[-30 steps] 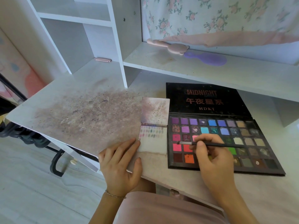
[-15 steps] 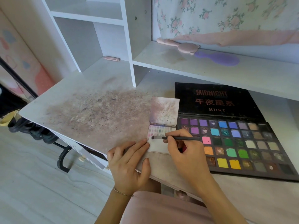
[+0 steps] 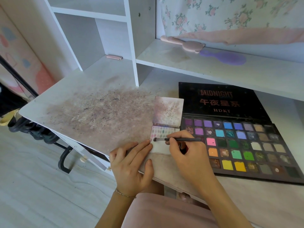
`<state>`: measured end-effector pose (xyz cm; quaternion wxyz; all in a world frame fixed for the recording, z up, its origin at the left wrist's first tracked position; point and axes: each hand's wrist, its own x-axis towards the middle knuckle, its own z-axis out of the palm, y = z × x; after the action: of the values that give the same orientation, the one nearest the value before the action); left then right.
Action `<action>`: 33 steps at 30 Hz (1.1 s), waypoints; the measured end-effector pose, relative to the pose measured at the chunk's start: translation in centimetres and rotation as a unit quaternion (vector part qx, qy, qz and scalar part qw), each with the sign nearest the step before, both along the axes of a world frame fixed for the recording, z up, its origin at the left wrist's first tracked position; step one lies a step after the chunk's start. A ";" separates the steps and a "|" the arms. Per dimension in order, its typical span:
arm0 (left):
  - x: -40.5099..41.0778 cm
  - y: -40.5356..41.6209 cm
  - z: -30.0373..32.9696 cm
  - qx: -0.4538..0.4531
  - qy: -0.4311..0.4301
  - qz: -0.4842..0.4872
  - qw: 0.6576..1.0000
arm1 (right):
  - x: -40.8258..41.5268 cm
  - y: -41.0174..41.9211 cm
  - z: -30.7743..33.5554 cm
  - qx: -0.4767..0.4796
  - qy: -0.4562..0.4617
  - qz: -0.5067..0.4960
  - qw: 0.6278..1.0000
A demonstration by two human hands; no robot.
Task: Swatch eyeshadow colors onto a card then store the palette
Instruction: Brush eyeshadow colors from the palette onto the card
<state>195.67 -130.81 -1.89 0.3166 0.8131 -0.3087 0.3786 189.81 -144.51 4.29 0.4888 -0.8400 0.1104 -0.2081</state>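
A large black eyeshadow palette (image 3: 246, 145) lies open on the desk at the right, its lid (image 3: 220, 101) flat behind the coloured pans. Left of it lies a small white card (image 3: 162, 146) with rows of pale swatches near its top edge. My right hand (image 3: 187, 155) grips a thin black brush (image 3: 179, 139), and the bristle tip touches the card's left side. My left hand (image 3: 131, 163) rests flat on the desk, fingertips pressing the card's left edge. A stained square panel (image 3: 168, 111) lies just behind the card.
The white desk (image 3: 98, 112) is smeared with powder stains across its left half. A shelf above the palette carries a pink brush (image 3: 184, 43) and a purple brush (image 3: 225, 57). A small pink bar (image 3: 113, 57) sits in the left cubby. The desk's front edge runs under my wrists.
My right hand has carried the brush from the palette's pink and red pans leftward to the card. The brush tip now touches the card near its left edge. My left hand stayed put.
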 end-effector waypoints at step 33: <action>-0.7 0.5 1.0 0.035 0.074 -0.009 0.997 | -1.8 -1.4 0.3 0.055 -0.134 -0.068 0.987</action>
<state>194.93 -130.28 -0.88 0.3129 0.8469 -0.3046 0.3036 187.97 -145.93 4.57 0.5296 -0.7669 0.1119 -0.3449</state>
